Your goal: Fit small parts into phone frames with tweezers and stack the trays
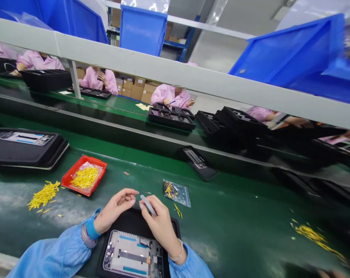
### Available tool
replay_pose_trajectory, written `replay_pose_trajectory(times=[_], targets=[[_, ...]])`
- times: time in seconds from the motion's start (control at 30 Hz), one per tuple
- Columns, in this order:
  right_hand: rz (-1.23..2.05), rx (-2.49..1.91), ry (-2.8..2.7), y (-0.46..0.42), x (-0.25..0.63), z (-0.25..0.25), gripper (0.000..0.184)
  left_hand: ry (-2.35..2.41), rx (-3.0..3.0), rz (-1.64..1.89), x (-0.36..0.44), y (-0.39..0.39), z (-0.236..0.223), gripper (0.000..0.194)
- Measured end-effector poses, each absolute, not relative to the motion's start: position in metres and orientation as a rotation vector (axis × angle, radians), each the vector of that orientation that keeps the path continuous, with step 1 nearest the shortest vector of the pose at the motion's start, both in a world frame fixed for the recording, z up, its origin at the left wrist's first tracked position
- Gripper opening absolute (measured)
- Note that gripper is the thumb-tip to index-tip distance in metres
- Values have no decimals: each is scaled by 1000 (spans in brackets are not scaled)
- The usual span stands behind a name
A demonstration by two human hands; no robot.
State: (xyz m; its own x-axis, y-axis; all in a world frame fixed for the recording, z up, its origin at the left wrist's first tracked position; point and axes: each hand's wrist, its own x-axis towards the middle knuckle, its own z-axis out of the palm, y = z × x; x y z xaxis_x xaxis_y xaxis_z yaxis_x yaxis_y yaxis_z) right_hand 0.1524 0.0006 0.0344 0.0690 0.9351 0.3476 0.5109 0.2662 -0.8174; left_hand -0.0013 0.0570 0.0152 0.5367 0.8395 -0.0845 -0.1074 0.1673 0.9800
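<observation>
Through the head camera I have both bare hands meeting just above the black, foam-like tray [131, 221], with the silver rectangular device frame [134, 247] lying in it, open side up, on the green counter [221, 224]. My right hand [160, 222] is clamped on a slim grey tweezer-like tool [148, 205], thumb on one side and fingers on the other, its narrow end pointing at the left fingertips; I judge it is held low and slanted so that end can be steered finely. The left hand [117, 206] has thumb and index finger nearly together by that end, but whether they pinch anything I cannot tell, as whatever is there is too small. The frame sits right below, probably so the inner parts and blue strips face me, and the dark tray likely cushions it. Within reach beyond the left hand is a red plastic bin [65, 181] holding a bag of small yellow strips [85, 177], with a loose yellow heap [44, 195] beside it, perhaps tipped out for easier picking. Past the right hand lies a clear zip bag [180, 195] of yellow and dark bits, near enough to reach without leaning. At far left, another silver frame [28, 138] rests on stacked black trays [27, 154], presumably to lift it off the surface.
</observation>
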Motion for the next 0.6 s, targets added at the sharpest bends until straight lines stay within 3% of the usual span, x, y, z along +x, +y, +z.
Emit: replay_pose_trajectory(times=[0.07, 0.2, 0.3, 0.6], targets=[[562, -1401, -1618, -4, 157, 36, 15, 710, 1433, 754, -4, 58, 18, 36], [587, -1456, -1716, -17, 167, 37, 14, 665, 2056, 658, -4, 54, 26, 16], [597, -1517, -1757, -28, 173, 35, 14, 673, 2336, 564, 1, 45, 30, 16], [831, -1575, -1650, -62, 182, 30, 9, 641, 2510, 347, 3, 14, 36, 19]])
